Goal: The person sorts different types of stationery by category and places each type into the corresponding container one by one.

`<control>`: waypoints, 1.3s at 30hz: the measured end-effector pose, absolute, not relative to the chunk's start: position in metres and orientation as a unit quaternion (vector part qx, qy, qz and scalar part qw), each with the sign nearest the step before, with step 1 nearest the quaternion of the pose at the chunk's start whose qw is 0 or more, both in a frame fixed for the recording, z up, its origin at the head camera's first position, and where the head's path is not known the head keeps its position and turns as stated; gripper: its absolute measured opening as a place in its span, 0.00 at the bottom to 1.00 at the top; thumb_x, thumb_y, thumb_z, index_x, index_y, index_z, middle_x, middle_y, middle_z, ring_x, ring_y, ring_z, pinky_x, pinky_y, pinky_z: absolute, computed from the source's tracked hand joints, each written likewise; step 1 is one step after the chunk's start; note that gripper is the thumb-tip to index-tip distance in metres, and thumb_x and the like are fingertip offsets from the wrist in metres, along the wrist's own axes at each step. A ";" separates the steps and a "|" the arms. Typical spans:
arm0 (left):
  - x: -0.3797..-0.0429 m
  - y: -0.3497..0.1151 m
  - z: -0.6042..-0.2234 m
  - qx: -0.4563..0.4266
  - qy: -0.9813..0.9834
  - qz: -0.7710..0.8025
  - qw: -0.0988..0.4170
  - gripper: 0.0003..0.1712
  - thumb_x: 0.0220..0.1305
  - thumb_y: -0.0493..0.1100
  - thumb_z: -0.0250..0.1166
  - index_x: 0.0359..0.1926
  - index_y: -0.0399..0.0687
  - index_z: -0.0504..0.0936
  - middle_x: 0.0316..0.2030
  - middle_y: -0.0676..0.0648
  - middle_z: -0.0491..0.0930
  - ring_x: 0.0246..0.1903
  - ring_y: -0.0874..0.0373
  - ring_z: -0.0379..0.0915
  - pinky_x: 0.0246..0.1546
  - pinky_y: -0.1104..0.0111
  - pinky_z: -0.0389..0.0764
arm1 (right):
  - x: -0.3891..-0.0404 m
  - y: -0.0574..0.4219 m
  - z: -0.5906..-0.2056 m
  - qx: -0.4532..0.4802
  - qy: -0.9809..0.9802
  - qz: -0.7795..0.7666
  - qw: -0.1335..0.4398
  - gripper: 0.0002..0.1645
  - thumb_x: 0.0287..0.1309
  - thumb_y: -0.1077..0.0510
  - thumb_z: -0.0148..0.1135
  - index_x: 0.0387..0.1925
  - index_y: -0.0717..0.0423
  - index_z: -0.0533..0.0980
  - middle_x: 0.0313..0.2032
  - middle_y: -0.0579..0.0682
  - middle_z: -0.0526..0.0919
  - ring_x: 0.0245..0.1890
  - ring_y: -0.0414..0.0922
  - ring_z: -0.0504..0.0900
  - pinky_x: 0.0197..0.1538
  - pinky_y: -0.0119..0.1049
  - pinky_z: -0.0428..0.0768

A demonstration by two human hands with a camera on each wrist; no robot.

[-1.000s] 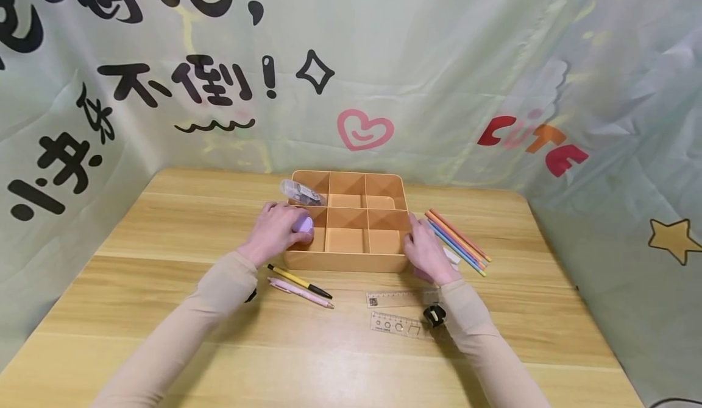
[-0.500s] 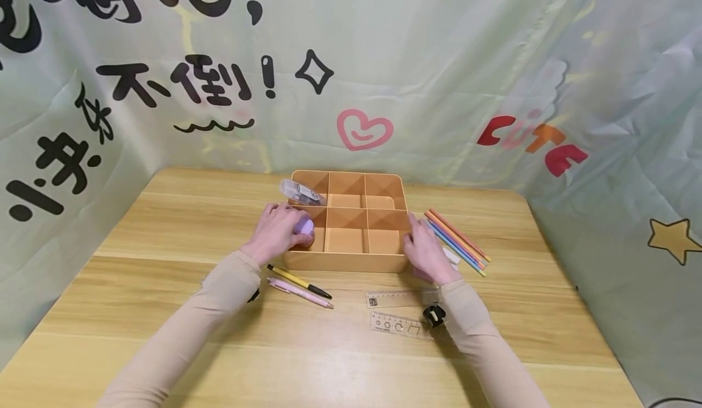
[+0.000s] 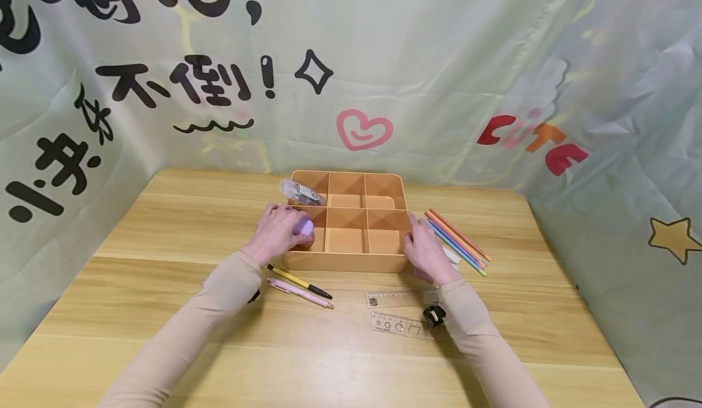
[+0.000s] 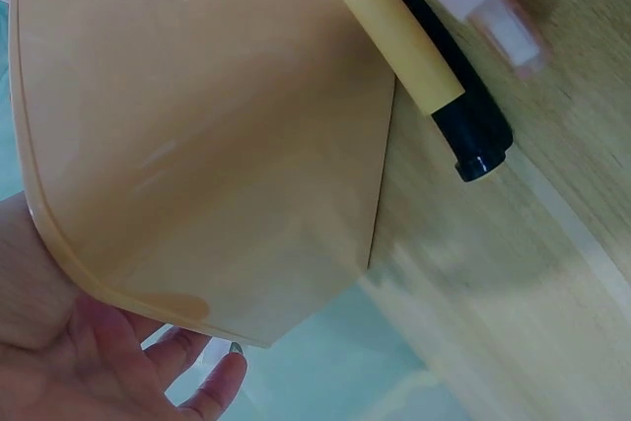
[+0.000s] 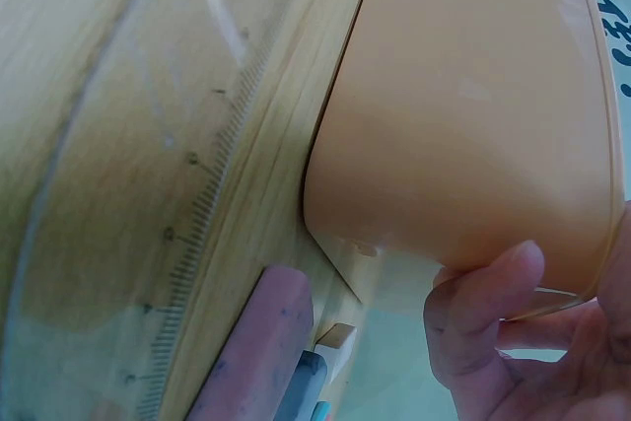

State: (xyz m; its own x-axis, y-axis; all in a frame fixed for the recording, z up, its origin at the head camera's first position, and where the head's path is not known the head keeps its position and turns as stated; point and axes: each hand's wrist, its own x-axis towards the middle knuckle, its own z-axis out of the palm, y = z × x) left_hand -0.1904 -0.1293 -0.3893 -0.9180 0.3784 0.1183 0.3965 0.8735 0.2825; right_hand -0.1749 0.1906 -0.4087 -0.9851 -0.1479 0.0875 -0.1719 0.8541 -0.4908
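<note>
An orange-tan divided storage box [image 3: 345, 263] stands on the table in the head view. My left hand [image 3: 274, 228] reaches over its left rim and grips a rounded purple thing [image 3: 304, 226] in the front left compartment. The left wrist view shows that hand [image 4: 118, 352] round the rim, with the purple thing hidden behind the wall. At the box's right side, my right hand [image 3: 429, 253] holds the rim, its fingers curled against the outer wall in the right wrist view. A clear plastic case with dark parts [image 3: 301, 193] leans in the back left compartment.
A yellow-and-black pen [image 3: 298, 281] and a pink pen [image 3: 300, 293] lie in front of the box. Two clear rulers [image 3: 397, 324] lie partly under my right wrist. Several colored pencils [image 3: 457, 240] and a white eraser [image 3: 452, 256] are at the right, near a pink bar [image 5: 258, 347].
My left forearm has shifted slightly to the right. Both hands, the purple thing and the box stay where they were.
</note>
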 end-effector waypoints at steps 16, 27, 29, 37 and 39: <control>-0.191 -0.129 -0.390 -0.202 -0.966 -0.160 0.022 0.26 0.58 0.51 0.75 0.54 0.44 0.83 0.47 0.42 0.86 0.53 0.45 0.73 0.64 0.44 0.66 | -0.175 0.190 -0.409 0.079 -0.961 0.264 0.018 0.34 0.68 0.65 0.47 0.72 0.75 0.57 0.50 0.71 0.77 0.39 0.55 0.73 0.43 0.49 0.77; -0.170 -0.131 -0.403 -0.094 -0.912 -0.386 0.108 0.31 0.67 0.48 0.67 0.65 0.37 0.73 0.60 0.33 0.70 0.61 0.39 0.64 0.62 0.44 0.70 | -0.174 0.190 -0.409 0.079 -0.962 0.261 0.017 0.34 0.68 0.65 0.47 0.72 0.75 0.57 0.48 0.70 0.77 0.38 0.54 0.73 0.42 0.48 0.78; -0.166 -0.130 -0.409 -0.070 -0.904 -0.410 0.098 0.37 0.68 0.51 0.65 0.70 0.36 0.66 0.62 0.32 0.65 0.62 0.39 0.61 0.61 0.44 0.71 | -0.174 0.190 -0.409 0.078 -0.962 0.261 0.018 0.34 0.68 0.65 0.47 0.72 0.75 0.57 0.48 0.70 0.77 0.38 0.54 0.73 0.42 0.48 0.78; -0.163 -0.128 -0.423 -0.067 -0.912 -0.403 0.024 0.54 0.73 0.63 0.55 0.80 0.35 0.38 0.78 0.30 0.43 0.77 0.34 0.47 0.74 0.39 0.58 | -0.173 0.189 -0.409 0.078 -0.962 0.260 0.017 0.34 0.69 0.65 0.47 0.72 0.75 0.56 0.49 0.70 0.77 0.38 0.54 0.74 0.44 0.50 0.78; -0.163 -0.128 -0.422 -0.070 -0.916 -0.394 0.011 0.55 0.73 0.64 0.52 0.80 0.36 0.36 0.80 0.32 0.39 0.78 0.35 0.44 0.76 0.42 0.55 | -0.173 0.190 -0.409 0.078 -0.962 0.261 0.020 0.34 0.68 0.65 0.47 0.73 0.75 0.56 0.49 0.70 0.77 0.38 0.54 0.74 0.44 0.50 0.78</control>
